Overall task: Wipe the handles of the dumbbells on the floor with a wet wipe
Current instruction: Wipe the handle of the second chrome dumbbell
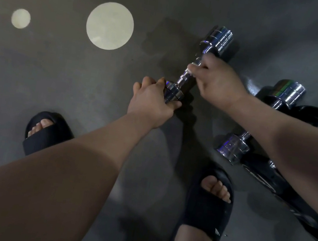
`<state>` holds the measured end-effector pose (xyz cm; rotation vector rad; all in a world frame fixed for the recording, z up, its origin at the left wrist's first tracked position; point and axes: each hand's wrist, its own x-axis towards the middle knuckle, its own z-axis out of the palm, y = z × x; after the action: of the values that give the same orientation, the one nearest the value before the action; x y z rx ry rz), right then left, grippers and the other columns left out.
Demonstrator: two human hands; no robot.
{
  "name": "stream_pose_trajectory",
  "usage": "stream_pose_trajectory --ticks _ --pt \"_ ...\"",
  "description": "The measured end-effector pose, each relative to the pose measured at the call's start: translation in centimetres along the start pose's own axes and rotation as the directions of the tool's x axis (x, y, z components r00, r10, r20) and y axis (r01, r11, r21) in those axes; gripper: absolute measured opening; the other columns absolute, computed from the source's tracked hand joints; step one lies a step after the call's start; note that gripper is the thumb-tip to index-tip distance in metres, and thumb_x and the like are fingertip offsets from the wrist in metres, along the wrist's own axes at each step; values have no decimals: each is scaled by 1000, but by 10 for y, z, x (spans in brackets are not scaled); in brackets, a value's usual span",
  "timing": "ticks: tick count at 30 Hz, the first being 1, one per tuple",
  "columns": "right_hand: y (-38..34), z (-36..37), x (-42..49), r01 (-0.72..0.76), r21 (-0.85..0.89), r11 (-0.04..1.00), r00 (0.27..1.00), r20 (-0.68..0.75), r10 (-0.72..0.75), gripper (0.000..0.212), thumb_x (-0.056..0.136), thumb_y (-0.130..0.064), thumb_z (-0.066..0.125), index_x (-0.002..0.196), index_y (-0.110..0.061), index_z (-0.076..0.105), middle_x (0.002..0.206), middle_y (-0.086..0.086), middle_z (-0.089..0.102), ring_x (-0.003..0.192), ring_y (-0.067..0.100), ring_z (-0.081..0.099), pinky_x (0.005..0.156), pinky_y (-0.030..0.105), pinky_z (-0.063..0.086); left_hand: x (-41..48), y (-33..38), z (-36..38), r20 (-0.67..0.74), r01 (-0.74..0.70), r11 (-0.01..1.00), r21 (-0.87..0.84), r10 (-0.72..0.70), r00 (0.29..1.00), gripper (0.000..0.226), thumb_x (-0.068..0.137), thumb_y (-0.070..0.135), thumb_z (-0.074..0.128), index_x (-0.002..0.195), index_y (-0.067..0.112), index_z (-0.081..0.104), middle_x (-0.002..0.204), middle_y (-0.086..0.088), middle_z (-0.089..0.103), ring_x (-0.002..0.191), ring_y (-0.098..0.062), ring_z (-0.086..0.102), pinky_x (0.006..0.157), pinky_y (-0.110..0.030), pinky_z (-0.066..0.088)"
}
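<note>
My right hand [216, 81] curled round the handle of the dumbbell [218, 40], hiding whatever it pressed there; my left hand [153, 100] gripped the seven-o'clock end weight.

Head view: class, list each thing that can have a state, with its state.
Shiny chrome dumbbell, middle: held at head and handle.
Left hand: grips its near head.
Right hand: curled round its handle.
Second chrome dumbbell, right: lies untouched.

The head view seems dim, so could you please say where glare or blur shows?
Head view: dim and soft overall; glare streaks on the gripped dumbbell and second dumbbell; dark shadows on the floor; wide-angle stretch swells the left forearm.
</note>
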<state>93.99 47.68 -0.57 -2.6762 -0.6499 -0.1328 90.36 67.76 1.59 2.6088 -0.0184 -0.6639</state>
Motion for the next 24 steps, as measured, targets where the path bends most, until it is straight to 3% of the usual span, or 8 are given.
stream_pose_trajectory --ticks 5,9,11,13,16,19,21,24 --pt "-15 9 -10 166 62 984 975 138 -173 32 95 -13 44 111 -1 68 90 19 54 71 36 56 55 40 49 1 2 -1 6 12 1000 16 -12 1000 50 81 55 71 117 24 57 120 -6 46 115 -34 41 95 -32 36" --pt "2 -1 -1 -90 35 995 993 -76 92 18 92 -9 54 105 -7 67 85 21 55 64 37 57 55 35 44 1 5 -3 16 30 999 24 -30 999 50 81 56 72 119 26 58 119 -4 44 117 -33 41 92 -29 34" --pt "-3 2 -4 -195 29 980 976 -96 197 9 93 -7 57 100 -5 61 85 21 54 63 38 56 54 36 45 1 7 -4 18 33 999 40 -33 999 51 81 55 72 120 25 58 121 -5 45 117 -33 41 93 -30 36" --pt "-15 11 -10 -114 37 993 993 -14 115 19 91 -6 54 105 2 64 91 23 55 66 40 57 55 40 49 1 7 -4 19 40 998 50 -41 999 51 82 54 72 120 24 58 123 -7 45 118 -33 41 93 -32 37" --pt "-16 11 -16 31 63 998 993 108 -38 24 92 -6 57 113 0 66 92 20 55 66 37 55 52 38 47 0 7 -2 12 42 998 48 -43 999 51 82 54 72 121 24 57 123 -7 45 119 -34 40 93 -33 38" --pt "0 2 -2 -137 13 990 990 23 137 20 94 -11 57 110 -3 68 91 19 55 68 36 56 57 32 38 -2 8 0 -6 30 998 62 -30 1000 55 82 55 72 124 23 57 124 -7 46 118 -34 40 94 -34 39" --pt "1 2 1 -249 -23 968 968 22 250 21 95 -13 52 106 -1 65 95 21 55 71 38 57 59 35 42 -3 7 1 -16 22 997 73 -21 1000 59 82 56 71 128 22 56 124 -8 46 118 -34 40 96 -35 40" --pt "-22 8 -11 -73 28 997 993 100 70 17 92 -8 54 101 2 63 92 20 54 67 37 55 56 35 39 -3 7 4 -25 17 997 81 -15 1000 64 81 55 71 131 19 54 123 -8 46 116 -35 41 97 -38 41"
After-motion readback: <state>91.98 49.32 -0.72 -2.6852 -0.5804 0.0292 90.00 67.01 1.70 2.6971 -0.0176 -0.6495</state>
